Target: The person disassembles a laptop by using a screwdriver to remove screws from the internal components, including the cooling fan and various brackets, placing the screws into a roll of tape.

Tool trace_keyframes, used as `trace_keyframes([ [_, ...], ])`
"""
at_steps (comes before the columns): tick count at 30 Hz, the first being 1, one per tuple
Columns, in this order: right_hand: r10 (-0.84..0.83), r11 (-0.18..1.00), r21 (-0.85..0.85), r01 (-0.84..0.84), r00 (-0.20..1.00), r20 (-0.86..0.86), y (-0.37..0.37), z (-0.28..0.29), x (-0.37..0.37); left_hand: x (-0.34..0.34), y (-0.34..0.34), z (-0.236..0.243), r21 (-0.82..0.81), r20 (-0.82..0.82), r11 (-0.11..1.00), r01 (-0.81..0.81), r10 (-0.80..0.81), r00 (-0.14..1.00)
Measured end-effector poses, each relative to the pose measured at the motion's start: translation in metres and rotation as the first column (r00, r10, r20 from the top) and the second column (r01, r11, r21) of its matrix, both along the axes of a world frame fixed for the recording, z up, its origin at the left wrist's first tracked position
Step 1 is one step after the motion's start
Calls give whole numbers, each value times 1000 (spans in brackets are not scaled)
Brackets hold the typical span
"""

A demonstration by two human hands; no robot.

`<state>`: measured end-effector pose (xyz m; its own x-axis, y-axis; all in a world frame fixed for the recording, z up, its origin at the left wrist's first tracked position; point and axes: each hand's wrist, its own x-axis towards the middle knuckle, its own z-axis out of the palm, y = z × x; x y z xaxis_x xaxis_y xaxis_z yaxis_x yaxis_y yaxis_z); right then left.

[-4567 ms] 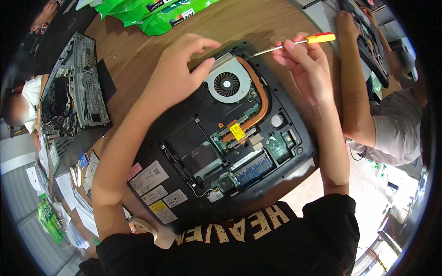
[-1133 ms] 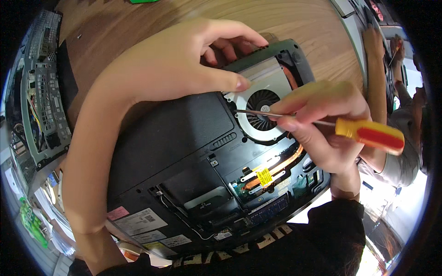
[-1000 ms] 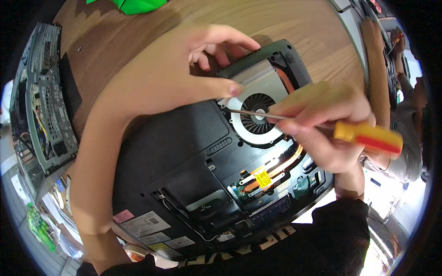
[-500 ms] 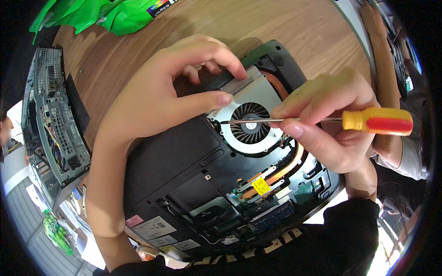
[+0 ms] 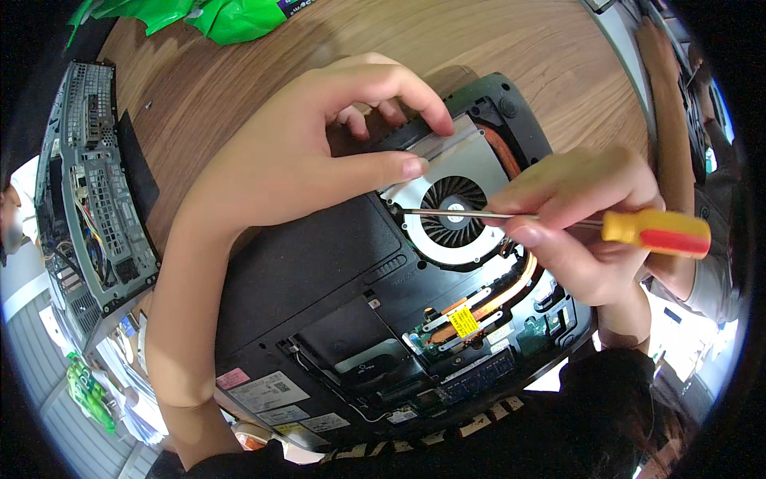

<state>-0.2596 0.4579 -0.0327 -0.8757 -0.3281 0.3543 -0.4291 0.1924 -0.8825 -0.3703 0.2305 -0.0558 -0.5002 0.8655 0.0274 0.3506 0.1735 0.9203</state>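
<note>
An open-backed black laptop (image 5: 303,263) shows a silver-rimmed fan (image 5: 439,247), a copper heat pipe (image 5: 501,150) and a yellow label (image 5: 463,322). My left hand (image 5: 283,156) is open over its top edge, thumb resting by the fan housing, index fingertip by the metal fins (image 5: 428,148). My right hand (image 5: 586,227) grips a yellow-and-red screwdriver (image 5: 656,233) low on the shaft, its thin tip at the housing's left edge, near a small dark recess.
A dismantled metal chassis (image 5: 100,191) stands along the left, beside papers. Green plastic packaging (image 5: 239,20) lies at the back of the wooden table (image 5: 558,80). A co-worker's arm (image 5: 666,104) is at the right; another person is partly visible far left.
Since the earliest frame, my right hand and screwdriver have moved left and down across the fan; my left thumb has come down beside it. Lately only small shifts show, mostly of the view.
</note>
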Motion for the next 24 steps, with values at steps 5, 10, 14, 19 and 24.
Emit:
trace_keyframes([
  [5, -172, 925, -293, 240, 956, 239, -4, 6, 5, 3, 0, 12, 95, 252, 987, -130, 103, 962],
  [10, -211, 832, -383, 401, 868, 450, -2, 10, 2, 3, -2, 17, 122, 24, 992, -9, 6, 1000],
  [14, -219, 845, -370, 387, 881, 420, 3, 6, -1, 1, 5, 6, 258, -142, 963, 71, -35, 989],
  [19, -213, 836, -390, 385, 884, 416, 2, 6, 0, 2, 6, 9, 269, -56, 963, 29, -15, 998],
  [24, -202, 844, -387, 371, 889, 412, 5, 3, -1, 9, 5, 13, 227, 112, 972, -66, 41, 993],
])
